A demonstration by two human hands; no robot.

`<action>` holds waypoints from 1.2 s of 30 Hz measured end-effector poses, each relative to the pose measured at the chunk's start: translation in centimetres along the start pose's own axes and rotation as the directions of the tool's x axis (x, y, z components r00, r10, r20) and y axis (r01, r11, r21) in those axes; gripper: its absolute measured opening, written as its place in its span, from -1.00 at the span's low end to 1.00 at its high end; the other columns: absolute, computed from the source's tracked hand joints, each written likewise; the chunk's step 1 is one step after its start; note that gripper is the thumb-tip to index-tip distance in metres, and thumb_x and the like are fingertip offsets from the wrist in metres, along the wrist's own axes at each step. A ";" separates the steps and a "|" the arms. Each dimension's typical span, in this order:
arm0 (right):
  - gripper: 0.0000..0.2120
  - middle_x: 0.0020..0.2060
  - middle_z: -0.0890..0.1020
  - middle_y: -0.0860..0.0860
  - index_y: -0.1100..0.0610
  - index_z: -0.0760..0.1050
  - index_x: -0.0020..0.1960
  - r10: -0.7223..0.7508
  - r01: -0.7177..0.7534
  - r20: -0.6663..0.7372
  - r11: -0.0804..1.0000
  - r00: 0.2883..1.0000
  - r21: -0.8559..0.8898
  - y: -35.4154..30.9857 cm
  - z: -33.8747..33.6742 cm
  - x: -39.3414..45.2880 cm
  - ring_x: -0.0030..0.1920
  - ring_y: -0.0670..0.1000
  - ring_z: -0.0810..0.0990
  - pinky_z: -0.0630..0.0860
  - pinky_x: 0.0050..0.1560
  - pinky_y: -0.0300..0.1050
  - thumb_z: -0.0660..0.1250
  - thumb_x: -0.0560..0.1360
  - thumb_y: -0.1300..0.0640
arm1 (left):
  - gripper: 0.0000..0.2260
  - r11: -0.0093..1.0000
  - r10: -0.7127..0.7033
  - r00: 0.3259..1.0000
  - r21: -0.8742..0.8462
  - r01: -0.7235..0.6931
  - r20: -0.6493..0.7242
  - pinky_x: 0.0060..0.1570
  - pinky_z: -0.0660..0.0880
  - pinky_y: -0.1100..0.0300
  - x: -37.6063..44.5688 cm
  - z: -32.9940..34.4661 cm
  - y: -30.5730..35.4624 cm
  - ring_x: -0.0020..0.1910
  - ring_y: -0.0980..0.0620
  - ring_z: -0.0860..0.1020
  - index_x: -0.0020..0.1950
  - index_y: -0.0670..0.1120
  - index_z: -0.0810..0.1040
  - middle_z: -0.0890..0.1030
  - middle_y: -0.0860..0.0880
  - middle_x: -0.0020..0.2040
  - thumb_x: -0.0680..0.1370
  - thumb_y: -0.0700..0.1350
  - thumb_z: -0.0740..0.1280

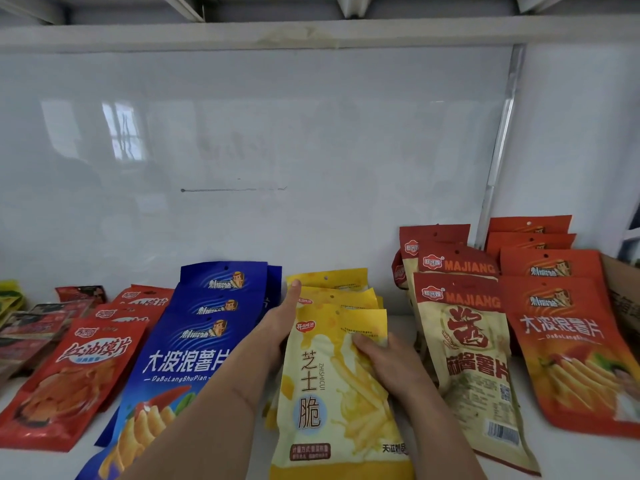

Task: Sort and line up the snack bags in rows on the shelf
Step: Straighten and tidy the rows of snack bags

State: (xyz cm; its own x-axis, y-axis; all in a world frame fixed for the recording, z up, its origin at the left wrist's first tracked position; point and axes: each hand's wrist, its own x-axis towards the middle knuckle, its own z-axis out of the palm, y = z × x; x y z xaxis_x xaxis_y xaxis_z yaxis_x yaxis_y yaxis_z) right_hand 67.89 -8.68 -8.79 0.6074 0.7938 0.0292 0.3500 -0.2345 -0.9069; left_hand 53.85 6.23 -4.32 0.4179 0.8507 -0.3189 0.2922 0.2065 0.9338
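A row of yellow cheese-stick bags [332, 386] lies in the middle of the white shelf [571, 452], overlapping front to back. My left hand [282, 318] grips the left edge of that yellow stack, thumb up along its side. My right hand [384, 358] presses on the front yellow bag and pinches its upper right part. Blue crisp bags [180, 358] form a row to the left, red bags [79, 372] further left. To the right lie beige-and-red MAJIANG bags [464, 358] and orange bags [568, 344].
Loose dark and red small packets [38, 323] are piled at the far left, with a green-yellow packet [10, 296] behind them. A cardboard box [623, 292] stands at the far right. A glossy white back panel [277, 150] closes the shelf behind.
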 end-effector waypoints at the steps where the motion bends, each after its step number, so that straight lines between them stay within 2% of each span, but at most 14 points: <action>1: -0.67 0.06 0.69 -0.10 -0.03 0.61 0.15 -0.001 0.001 -0.009 1.000 1.000 -0.001 -0.1 0.0 0.0 0.08 -0.02 0.63 0.53 0.14 -0.02 0.33 0.54 -0.21 | -0.35 1.000 -0.014 1.000 -0.028 0.014 -0.008 0.31 0.51 -0.13 -0.1 -0.2 0.1 0.08 -0.21 0.68 0.04 -0.10 0.61 0.74 -0.18 -0.06 0.50 0.47 0.16; 5: -0.70 0.03 0.68 -0.09 -0.02 0.60 0.15 -0.001 0.001 -0.037 1.000 0.999 0.014 -0.3 0.2 -0.3 0.05 -0.02 0.62 0.47 -0.01 -0.09 0.33 0.55 -0.18 | -0.27 0.992 -0.042 0.999 -0.122 0.044 0.023 0.20 0.58 -0.18 -1.3 -1.0 -0.2 0.02 -0.23 0.71 0.14 -0.09 0.65 0.75 -0.16 -0.05 0.39 0.52 0.26; 7: -0.72 0.01 0.68 -0.07 -0.01 0.60 0.13 0.012 -0.010 -0.059 0.999 0.998 0.044 -0.5 0.5 -0.3 0.01 -0.02 0.62 0.49 -0.04 -0.09 0.35 0.55 -0.17 | -0.04 0.999 -0.047 0.999 -0.012 0.047 -0.002 0.23 0.54 -0.17 -1.9 -0.9 -0.8 0.12 -0.22 0.66 0.29 -0.07 0.59 0.72 -0.13 0.09 0.19 0.64 0.28; 8: -0.70 0.01 0.68 -0.06 0.00 0.61 0.11 0.025 -0.021 -0.077 0.998 0.997 0.052 -0.5 0.7 -0.3 0.00 -0.01 0.63 0.51 -0.02 -0.07 0.36 0.53 -0.19 | 0.03 0.996 -0.020 0.999 0.089 0.022 -0.025 0.27 0.49 -0.13 -2.5 -0.5 -1.0 0.20 -0.21 0.61 0.40 -0.08 0.49 0.66 -0.13 0.19 0.19 0.64 0.27; 11: -0.48 0.00 0.68 -0.04 -0.04 0.62 0.07 0.038 -0.037 -0.123 0.999 0.992 0.008 -0.5 1.6 0.2 0.05 0.06 0.63 0.55 0.13 0.05 0.29 0.35 -0.40 | -0.13 0.941 0.115 0.989 0.331 -0.078 -0.093 0.21 0.43 0.01 -3.8 0.8 -1.7 0.33 -0.19 0.49 0.59 -0.11 0.13 0.47 -0.15 0.40 0.49 0.42 0.26; 13: -0.34 0.07 0.64 -0.02 -0.04 0.58 0.15 0.063 -0.060 -0.116 0.998 0.991 0.034 -0.5 2.1 0.2 0.09 0.07 0.61 0.53 0.13 0.04 0.22 0.27 -0.46 | -0.16 0.909 0.161 0.984 0.399 -0.118 -0.076 0.27 0.47 -0.05 -4.1 1.1 -2.2 0.30 -0.19 0.52 0.58 -0.10 0.05 0.48 -0.13 0.38 0.52 0.37 0.26; 16: -0.33 0.14 0.59 -0.03 0.03 0.47 0.30 0.095 -0.091 -0.093 0.995 0.991 0.047 -0.7 2.3 0.1 0.15 0.08 0.58 0.47 0.07 -0.01 0.20 0.42 -0.44 | -0.14 0.839 0.224 0.970 0.525 -0.142 -0.097 0.30 0.46 -0.18 -3.6 1.3 -3.4 0.31 -0.20 0.51 0.57 -0.08 0.01 0.46 -0.12 0.41 0.51 0.44 0.18; 19: -0.36 0.12 0.50 -0.02 0.11 0.35 0.37 0.107 -0.106 -0.109 0.994 0.988 0.014 -0.6 2.4 0.2 0.25 0.14 0.54 0.42 0.11 -0.02 0.19 0.54 -0.36 | -0.14 0.793 0.306 0.944 0.583 -0.178 -0.127 0.29 0.44 -0.18 -3.5 1.7 -4.1 0.35 -0.19 0.49 0.57 -0.06 0.03 0.41 -0.12 0.47 0.49 0.48 0.12; 23: -0.37 0.05 0.43 -0.03 0.12 0.33 0.38 0.107 -0.112 -0.103 0.993 0.989 -0.048 -0.4 2.6 0.0 0.26 0.15 0.53 0.39 0.08 -0.04 0.19 0.55 -0.35 | -0.18 0.761 0.349 0.928 0.617 -0.201 -0.128 0.28 0.45 -0.17 -3.3 1.7 -4.3 0.37 -0.19 0.48 0.58 -0.04 0.06 0.37 -0.11 0.51 0.52 0.46 0.12; 26: -0.35 0.04 0.46 -0.05 0.10 0.38 0.33 0.101 -0.107 -0.103 0.993 0.990 -0.052 -0.3 2.8 -0.1 0.23 0.16 0.55 0.47 0.18 0.03 0.21 0.51 -0.39 | -0.19 0.729 0.379 0.917 0.650 -0.214 -0.123 0.29 0.45 -0.20 -3.5 1.6 -4.3 0.37 -0.20 0.49 0.58 -0.02 0.06 0.39 -0.12 0.50 0.52 0.47 0.11; 30: -0.31 0.13 0.57 -0.01 0.10 0.41 0.32 0.109 -0.107 -0.085 0.994 0.990 0.024 -0.5 2.6 -0.3 0.21 0.15 0.58 0.51 0.21 0.10 0.26 0.46 -0.42 | -0.19 0.703 0.376 0.917 0.686 -0.190 -0.132 0.30 0.43 -0.17 -4.3 1.6 -3.9 0.38 -0.21 0.47 0.58 -0.04 0.04 0.39 -0.13 0.49 0.53 0.46 0.10; 32: -0.33 0.14 0.54 0.00 0.13 0.34 0.37 0.133 -0.125 -0.079 0.987 0.988 0.104 -0.7 2.3 -0.8 0.23 0.15 0.56 0.50 0.20 0.05 0.29 0.50 -0.34 | -0.16 0.678 0.378 0.915 0.715 -0.172 -0.138 0.31 0.39 -0.17 -5.0 1.6 -3.3 0.41 -0.21 0.45 0.61 -0.06 -0.01 0.35 -0.13 0.53 0.53 0.46 0.09; 36: -0.23 0.29 0.52 0.04 0.07 0.31 0.44 0.131 -0.112 -0.085 0.973 0.988 0.200 -0.6 2.0 -2.7 0.25 0.13 0.55 0.51 0.25 0.13 0.30 0.44 -0.41 | -0.13 0.653 0.403 0.898 0.743 -0.146 -0.178 0.29 0.39 -0.15 -6.2 1.8 -2.5 0.45 -0.21 0.41 0.64 -0.08 -0.11 0.25 -0.12 0.59 0.55 0.43 0.10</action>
State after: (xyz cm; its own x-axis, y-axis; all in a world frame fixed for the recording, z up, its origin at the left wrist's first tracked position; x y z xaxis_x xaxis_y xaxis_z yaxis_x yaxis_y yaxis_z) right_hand 64.62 -9.58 -9.12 0.7065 0.7057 -0.0539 0.1303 -0.2046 -0.9701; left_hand 52.07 -0.40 -5.01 0.3398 0.9330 0.1185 0.7690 -0.3481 0.5362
